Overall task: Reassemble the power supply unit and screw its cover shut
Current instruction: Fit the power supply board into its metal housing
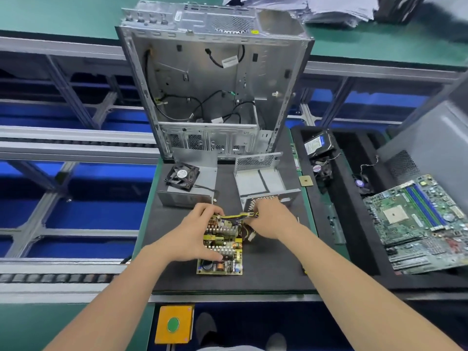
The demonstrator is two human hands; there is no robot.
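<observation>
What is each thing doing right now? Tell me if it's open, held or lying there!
Yellow circuit board: out of its box, flat on the black mat, held by the left hand.
Yellow and black wire bundle: gripped by the right hand.
Grey metal power supply box: open, empty.
Black square fan: loose, resting on the grey metal cover.
Big grey computer case: open, side off.

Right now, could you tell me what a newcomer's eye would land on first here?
Probably the bare power supply board at the centre of the black mat, gripped by the left hand while the right hand holds its wires. Behind it the stripped computer case stands open, and a green motherboard lies far right.
</observation>
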